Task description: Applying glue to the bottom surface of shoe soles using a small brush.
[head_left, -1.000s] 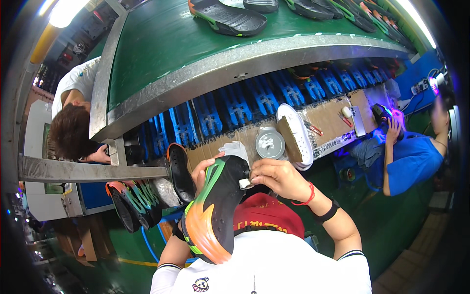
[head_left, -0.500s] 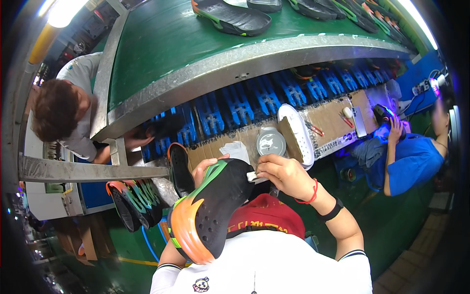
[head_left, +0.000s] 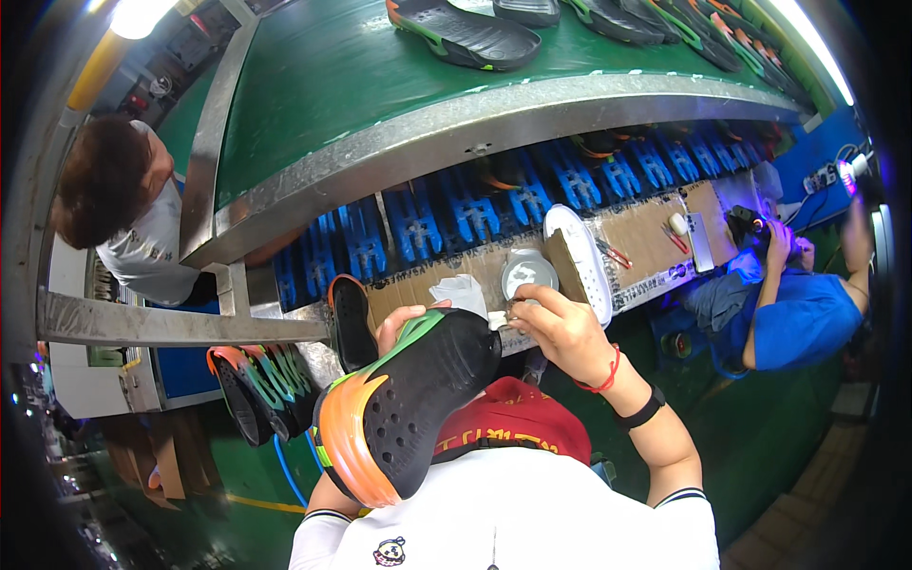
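Note:
A black clog (head_left: 427,380) with orange and green trim and a holed toe is tilted in front of my chest. My left hand (head_left: 404,321) grips its far side, with the fingertips showing behind the green edge. At the heel end, my right hand (head_left: 560,332) pinches a small white piece (head_left: 498,320), too small to name. That piece is at the heel's rim; whether it touches I cannot tell. Just beyond the right hand stands a round grey pot (head_left: 528,273) with something white in it. Another black clog (head_left: 351,323) leans to the left of the held one.
A cardboard-covered ledge (head_left: 418,294) runs below blue racks (head_left: 418,228). On it are white paper (head_left: 458,293), a white oblong tray (head_left: 594,275) and red-handled tools (head_left: 617,256). Several clogs (head_left: 266,389) stand at left. A metal frame (head_left: 190,327) crosses there. Co-workers (head_left: 123,209) flank me.
The white piece has moved up along the heel's rim, and my right hand has shifted slightly right. The held clog has tilted a little. At left, the co-worker's hand has drawn back from the racks.

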The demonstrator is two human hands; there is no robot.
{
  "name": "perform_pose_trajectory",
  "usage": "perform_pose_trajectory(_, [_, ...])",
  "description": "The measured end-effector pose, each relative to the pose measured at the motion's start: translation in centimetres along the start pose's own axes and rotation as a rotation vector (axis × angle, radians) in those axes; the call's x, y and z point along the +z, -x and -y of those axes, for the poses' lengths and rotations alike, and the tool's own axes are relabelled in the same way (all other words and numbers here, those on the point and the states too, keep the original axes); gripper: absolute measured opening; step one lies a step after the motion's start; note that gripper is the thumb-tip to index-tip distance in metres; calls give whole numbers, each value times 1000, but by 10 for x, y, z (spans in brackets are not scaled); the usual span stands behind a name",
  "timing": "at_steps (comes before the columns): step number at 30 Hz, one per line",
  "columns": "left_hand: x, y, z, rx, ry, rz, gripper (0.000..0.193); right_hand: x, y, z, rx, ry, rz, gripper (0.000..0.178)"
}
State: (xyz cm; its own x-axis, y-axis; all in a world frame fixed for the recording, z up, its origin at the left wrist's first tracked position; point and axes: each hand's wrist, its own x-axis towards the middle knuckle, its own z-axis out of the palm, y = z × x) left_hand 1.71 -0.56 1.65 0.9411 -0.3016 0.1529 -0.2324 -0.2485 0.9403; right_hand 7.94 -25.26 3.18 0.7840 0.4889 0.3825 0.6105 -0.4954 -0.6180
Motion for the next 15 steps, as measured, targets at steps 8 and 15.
perform_pose_trajectory(8, [29, -2, 35, -32, 686, -454, 77, -3, 1, 6, -18, -17, 39, 14])
perform_pose_trajectory(15, [17, 0, 53, 98, 677, -372, 70, -4, 2, 10, 4, -183, 149, 12])
